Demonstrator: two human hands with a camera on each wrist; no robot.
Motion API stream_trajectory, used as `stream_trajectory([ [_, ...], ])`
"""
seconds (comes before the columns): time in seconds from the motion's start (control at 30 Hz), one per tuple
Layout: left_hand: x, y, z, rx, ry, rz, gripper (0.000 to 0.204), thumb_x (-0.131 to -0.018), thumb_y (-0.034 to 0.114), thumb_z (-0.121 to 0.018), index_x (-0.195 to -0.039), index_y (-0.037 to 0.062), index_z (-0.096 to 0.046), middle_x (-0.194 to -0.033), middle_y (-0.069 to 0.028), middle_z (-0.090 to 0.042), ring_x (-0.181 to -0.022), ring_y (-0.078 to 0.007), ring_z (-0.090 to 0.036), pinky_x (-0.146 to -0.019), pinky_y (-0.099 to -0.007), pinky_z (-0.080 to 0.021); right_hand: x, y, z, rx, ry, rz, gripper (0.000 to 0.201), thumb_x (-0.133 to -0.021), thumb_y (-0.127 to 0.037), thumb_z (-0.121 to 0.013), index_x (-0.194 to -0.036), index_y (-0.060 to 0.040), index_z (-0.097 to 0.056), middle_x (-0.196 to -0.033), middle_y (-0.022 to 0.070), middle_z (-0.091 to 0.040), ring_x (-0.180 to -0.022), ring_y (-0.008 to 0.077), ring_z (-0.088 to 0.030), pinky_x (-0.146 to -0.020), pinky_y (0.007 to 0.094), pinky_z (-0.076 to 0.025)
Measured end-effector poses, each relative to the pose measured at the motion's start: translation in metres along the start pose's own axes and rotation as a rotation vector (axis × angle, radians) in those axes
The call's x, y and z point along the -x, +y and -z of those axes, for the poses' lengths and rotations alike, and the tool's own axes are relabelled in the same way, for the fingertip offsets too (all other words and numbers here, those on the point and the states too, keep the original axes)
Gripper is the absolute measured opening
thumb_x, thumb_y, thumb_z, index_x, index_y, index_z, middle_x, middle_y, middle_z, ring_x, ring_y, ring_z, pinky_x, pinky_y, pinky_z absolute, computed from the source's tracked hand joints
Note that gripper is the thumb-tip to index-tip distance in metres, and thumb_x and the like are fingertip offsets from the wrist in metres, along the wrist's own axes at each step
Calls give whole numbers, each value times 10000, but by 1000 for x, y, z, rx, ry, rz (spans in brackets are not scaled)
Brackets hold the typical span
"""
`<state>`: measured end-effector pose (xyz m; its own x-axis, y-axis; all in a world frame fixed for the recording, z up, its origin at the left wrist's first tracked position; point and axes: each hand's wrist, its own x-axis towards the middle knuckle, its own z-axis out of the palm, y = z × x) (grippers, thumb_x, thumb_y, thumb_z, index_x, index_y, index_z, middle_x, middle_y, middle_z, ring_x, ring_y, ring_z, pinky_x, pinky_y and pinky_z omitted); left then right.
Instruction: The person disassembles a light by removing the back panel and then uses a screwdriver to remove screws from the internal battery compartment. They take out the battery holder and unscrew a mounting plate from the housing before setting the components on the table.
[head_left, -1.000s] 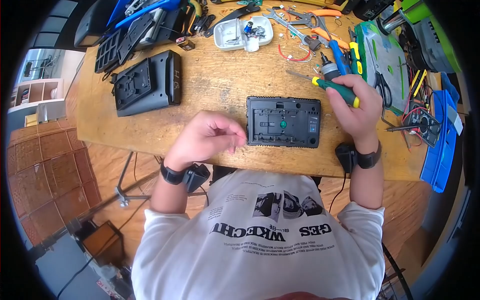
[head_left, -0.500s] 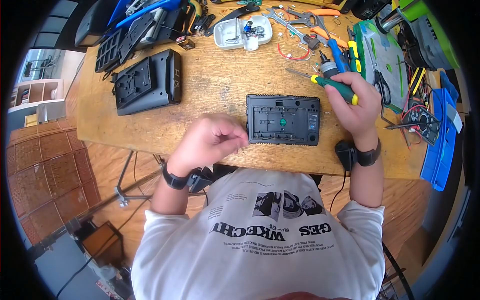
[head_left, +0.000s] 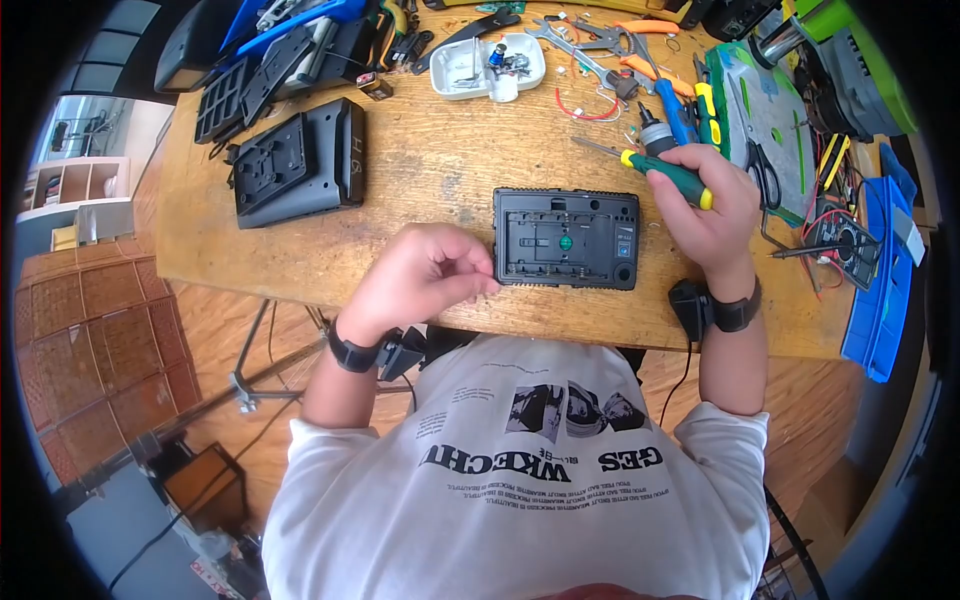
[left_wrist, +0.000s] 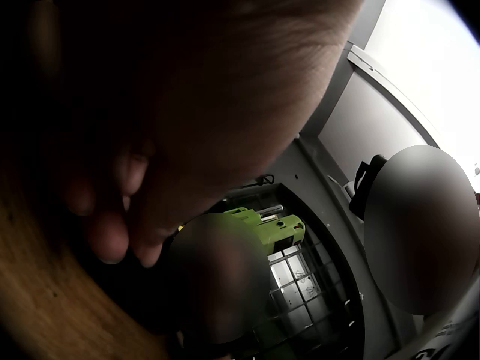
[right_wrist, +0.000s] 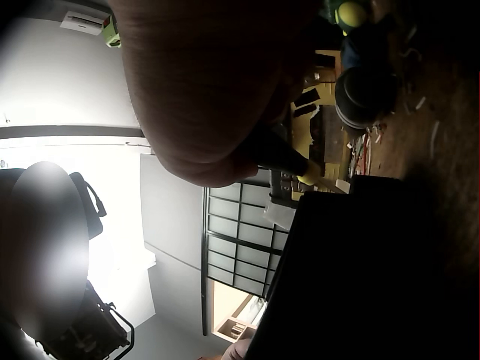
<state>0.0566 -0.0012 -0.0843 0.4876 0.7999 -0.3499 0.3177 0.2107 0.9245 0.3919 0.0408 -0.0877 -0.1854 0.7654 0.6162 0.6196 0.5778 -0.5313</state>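
Observation:
A black rectangular device, probably a battery-powered unit, lies flat near the table's front edge, its recessed face with a green round mark upward. My left hand is at its lower left corner, thumb and fingertips right at the edge. The left wrist view shows those fingers loosely bent, partly in shadow, beside the dark device. Over the table to the right of the device, my right hand grips a green and yellow screwdriver by its handle. Its shaft points left, above the device's far right corner.
A second black casing lies at the left. Behind are a white tray of small parts, wrenches and a blue-handled screwdriver. Scissors, a multimeter and a blue bin line the right side.
My left fingers have closed in on the device's corner and shifted slightly right. The right hand keeps its hold on the screwdriver with hardly any movement.

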Motion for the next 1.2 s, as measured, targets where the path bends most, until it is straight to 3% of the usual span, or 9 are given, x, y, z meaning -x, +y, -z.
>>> stream_trajectory([
  [0.07, 0, 3, 6, -220, -66, -147, 79, -883, -63, -766, -937, -20, -728, -873, -50, -730, -746, -100, -695, -658, -218, -533, 0, 0, 0, 1, 2, 0, 124, -813, -112, -792, -896, -67, -713, -792, 85, -717, -663, 265, -701, -604, 332, -529],
  [0.2, 1, -2, 12, -195, -99, -67, 296, -830, -3, -837, -1092, 4, -702, -1051, -80, -728, -921, -140, -722, -733, -248, -548, 0, 0, 0, -9, 7, 7, 123, -814, -111, -791, -897, -69, -711, -790, 85, -716, -657, 268, -699, -597, 334, -527],
  [0.27, -3, 6, 7, -399, 62, -373, 642, -728, 74, -911, -1300, 23, -623, -1305, -151, -645, -1207, -263, -669, -923, -338, -555, 0, 0, 0, -13, 6, 14, 125, -814, -110, -791, -900, -69, -711, -791, 84, -716, -655, 269, -699, -595, 334, -527],
  [0.37, -10, 12, -2, -697, 213, -524, 854, -658, 121, -918, -1427, 65, -551, -1448, -214, -529, -1250, -378, -585, -1022, -438, -509, 0, -1, 0, 3, 9, 25, 129, -812, -111, -793, -901, -67, -709, -792, 83, -716, -652, 268, -699, -593, 336, -527],
  [0.57, -31, 18, 0, -712, -40, -642, 891, -664, 98, -883, -1481, 81, -529, -1439, -235, -518, -1294, -422, -547, -1084, -457, -472, 2, 3, 0, 7, 25, 18, 155, -811, -98, -800, -929, -50, -712, -811, 107, -719, -685, 266, -713, -630, 327, -543],
  [0.87, -75, 20, 24, -801, 126, -770, 938, -685, 149, -870, -1536, 107, -478, -1238, -217, -562, -1098, -412, -592, -996, -457, -510, -19, 9, 36, -185, 299, -325, 155, -847, -19, -793, -979, -5, -713, -980, 39, -703, -944, 134, -640, -888, 283, -498],
  [1.0, -92, 35, 47, -904, -7, -750, 1016, -626, 216, -922, -1545, 163, -491, -1456, -280, -503, -1340, -465, -501, -1144, -474, -421, -63, -51, 66, -229, 62, -263, 171, -841, -36, -794, -974, 6, -695, -932, 16, -689, -875, 99, -635, -796, 247, -502],
  [1.1, -106, 46, 57, -601, -307, -844, 793, -684, 127, -804, -1451, 106, -606, -1665, -271, -316, -1548, -425, -299, -1277, -495, -208, -88, -108, 75, -228, -229, -172, 150, -832, -39, -784, -940, 7, -690, -896, 16, -689, -791, 109, -644, -726, 256, -510],
  [1.2, -125, 44, 56, -564, -324, -931, 725, -666, 88, -780, -1381, 98, -663, -1629, -200, -421, -1544, -408, -316, -1271, -469, -255, -105, -126, 66, -54, -348, 200, 185, -779, -89, -784, -905, 2, -682, -788, 80, -681, -664, 189, -673, -607, 288, -496],
])
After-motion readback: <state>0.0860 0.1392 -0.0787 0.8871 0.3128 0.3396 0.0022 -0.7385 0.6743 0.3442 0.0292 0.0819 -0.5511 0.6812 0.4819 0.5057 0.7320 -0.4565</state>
